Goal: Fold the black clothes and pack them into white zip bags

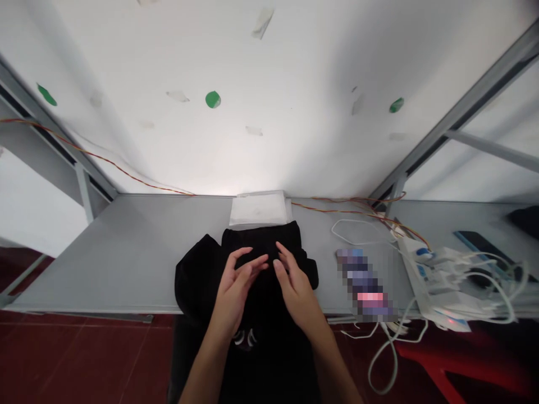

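Black cloth (261,234), perhaps a garment, lies bunched on the grey shelf and spreads down toward my lap. Over its middle hovers my left hand (239,278), fingers apart and curved inward. My right hand (295,283) faces it from the other side, its fingers also spread. Between the two hands there is a gap, with nothing visible in either. Whether the fingertips touch the cloth I cannot tell. Just behind the cloth rests a flat white packet (257,209) against the back panel.
On the right, a phone-like object (364,283) with a blurred screen lies beside a white power strip (415,280) with tangled white cables. Another phone (484,249) is farther right. Grey metal posts (421,146) frame the shelf. Below right stands something red (458,359).
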